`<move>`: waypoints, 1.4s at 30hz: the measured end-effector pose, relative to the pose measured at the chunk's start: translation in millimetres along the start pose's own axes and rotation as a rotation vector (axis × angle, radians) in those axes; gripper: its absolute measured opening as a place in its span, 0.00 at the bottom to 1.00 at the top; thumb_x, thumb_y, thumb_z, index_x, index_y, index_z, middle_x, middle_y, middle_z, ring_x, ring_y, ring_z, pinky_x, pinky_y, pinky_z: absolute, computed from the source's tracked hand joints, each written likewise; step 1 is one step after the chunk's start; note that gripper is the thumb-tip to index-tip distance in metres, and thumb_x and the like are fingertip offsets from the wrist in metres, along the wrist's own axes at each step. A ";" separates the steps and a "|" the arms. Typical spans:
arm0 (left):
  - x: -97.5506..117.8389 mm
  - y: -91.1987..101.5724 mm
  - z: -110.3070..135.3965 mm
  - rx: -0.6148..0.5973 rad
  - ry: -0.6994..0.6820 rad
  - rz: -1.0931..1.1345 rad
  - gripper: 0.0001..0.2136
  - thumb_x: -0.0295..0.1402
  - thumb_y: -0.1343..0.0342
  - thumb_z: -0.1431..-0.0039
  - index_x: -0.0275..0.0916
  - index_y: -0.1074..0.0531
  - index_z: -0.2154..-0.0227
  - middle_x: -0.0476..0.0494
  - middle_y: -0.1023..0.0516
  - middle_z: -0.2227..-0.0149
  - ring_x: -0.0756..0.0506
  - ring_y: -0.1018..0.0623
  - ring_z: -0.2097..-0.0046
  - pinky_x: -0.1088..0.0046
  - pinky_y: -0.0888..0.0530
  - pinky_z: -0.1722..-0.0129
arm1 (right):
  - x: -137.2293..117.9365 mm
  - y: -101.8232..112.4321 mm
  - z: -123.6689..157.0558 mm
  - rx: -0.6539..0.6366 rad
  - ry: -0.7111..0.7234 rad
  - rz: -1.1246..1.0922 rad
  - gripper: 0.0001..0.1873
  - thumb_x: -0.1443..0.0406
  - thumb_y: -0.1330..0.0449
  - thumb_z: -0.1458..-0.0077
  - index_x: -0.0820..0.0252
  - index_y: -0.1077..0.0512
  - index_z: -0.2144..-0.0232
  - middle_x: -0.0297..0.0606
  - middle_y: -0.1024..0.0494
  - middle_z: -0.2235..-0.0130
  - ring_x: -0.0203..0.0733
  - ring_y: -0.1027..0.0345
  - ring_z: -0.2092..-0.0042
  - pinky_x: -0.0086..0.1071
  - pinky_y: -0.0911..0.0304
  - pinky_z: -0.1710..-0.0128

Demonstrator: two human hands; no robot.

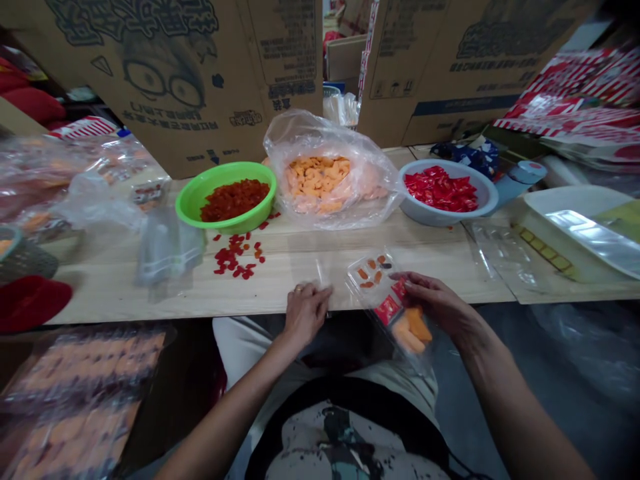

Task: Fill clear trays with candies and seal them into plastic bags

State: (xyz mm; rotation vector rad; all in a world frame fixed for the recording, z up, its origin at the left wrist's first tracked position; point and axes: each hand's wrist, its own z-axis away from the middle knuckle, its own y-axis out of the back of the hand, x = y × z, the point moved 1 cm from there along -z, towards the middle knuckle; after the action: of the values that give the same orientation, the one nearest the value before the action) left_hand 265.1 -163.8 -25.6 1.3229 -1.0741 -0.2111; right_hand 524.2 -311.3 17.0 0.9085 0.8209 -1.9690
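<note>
My right hand (431, 298) grips the right side of a clear plastic tray (354, 275), which slants over the table's front edge. In the tray lie small orange-brown pieces (367, 273), red packets (387, 309) and larger orange pieces (413, 330). My left hand (307, 312) rests at the table edge, left of the tray and apart from it. Its fingers are pinched together; a faint clear strip (321, 272) shows just beyond them, blurred. Whether the fingers hold that strip is unclear.
Along the back stand a green bowl (187, 215) of dark red pieces, a plastic bag (367, 148) of orange pieces and a grey-blue bowl (493, 203) of red packets. Loose red pieces (235, 257) lie in front. Cardboard boxes (220, 67) rise behind. A white bin (545, 220) stands right.
</note>
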 end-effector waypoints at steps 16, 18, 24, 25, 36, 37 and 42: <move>-24.9 -1.9 -6.2 0.107 0.188 0.422 0.14 0.29 0.47 0.38 0.41 0.27 0.51 0.44 0.19 0.59 0.46 0.21 0.60 0.68 0.25 0.59 | 13.4 -60.1 19.0 -0.460 -0.092 0.080 0.20 0.51 0.32 0.50 0.61 0.27 0.65 0.34 0.28 0.70 0.34 0.37 0.70 0.28 0.42 0.69; -27.1 5.9 -0.2 0.062 0.130 0.472 0.08 0.31 0.45 0.39 0.41 0.23 0.59 0.41 0.20 0.53 0.43 0.21 0.53 0.65 0.26 0.53 | 18.9 -76.9 17.4 -0.554 -0.120 0.128 0.20 0.50 0.33 0.49 0.61 0.29 0.68 0.33 0.30 0.72 0.33 0.38 0.72 0.28 0.45 0.71; -34.7 14.2 14.2 0.090 0.041 0.428 0.10 0.32 0.46 0.36 0.44 0.22 0.56 0.43 0.18 0.55 0.43 0.21 0.52 0.59 0.28 0.49 | 37.8 -93.2 -3.3 -0.562 -0.148 0.222 0.21 0.49 0.34 0.49 0.62 0.30 0.73 0.33 0.32 0.77 0.32 0.43 0.75 0.29 0.51 0.74; -37.1 13.6 15.9 0.134 0.072 0.468 0.09 0.32 0.48 0.35 0.42 0.23 0.58 0.44 0.18 0.58 0.44 0.20 0.55 0.63 0.26 0.53 | 39.8 -91.5 -7.2 -0.525 -0.150 0.223 0.21 0.49 0.34 0.49 0.62 0.30 0.74 0.33 0.32 0.77 0.32 0.43 0.75 0.29 0.51 0.74; -53.6 46.9 -4.6 0.234 -0.383 0.100 0.26 0.20 0.54 0.38 0.44 0.33 0.39 0.41 0.24 0.44 0.44 0.24 0.43 0.57 0.27 0.43 | 28.0 -79.4 -24.4 -0.356 -0.162 0.200 0.18 0.53 0.33 0.52 0.59 0.31 0.77 0.34 0.31 0.77 0.34 0.41 0.74 0.30 0.47 0.73; -55.0 49.5 -6.7 0.217 -0.398 0.115 0.28 0.19 0.55 0.39 0.44 0.36 0.37 0.40 0.26 0.42 0.44 0.26 0.41 0.55 0.28 0.41 | 24.8 -79.9 -22.8 -0.379 -0.166 0.201 0.18 0.52 0.33 0.52 0.59 0.31 0.77 0.33 0.32 0.77 0.34 0.42 0.74 0.30 0.48 0.73; -60.0 57.6 -9.2 0.157 -0.412 0.204 0.32 0.14 0.56 0.43 0.48 0.34 0.39 0.45 0.36 0.34 0.44 0.38 0.33 0.51 0.31 0.38 | 8.8 -92.8 -9.8 -0.595 -0.170 0.253 0.21 0.49 0.35 0.49 0.60 0.31 0.72 0.33 0.31 0.76 0.33 0.41 0.74 0.28 0.50 0.74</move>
State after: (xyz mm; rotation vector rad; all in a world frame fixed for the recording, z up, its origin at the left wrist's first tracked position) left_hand 215.0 -99.7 -6.0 1.3297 -1.5925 -0.2574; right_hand 444.1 -263.4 24.8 0.4568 1.0541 -1.4350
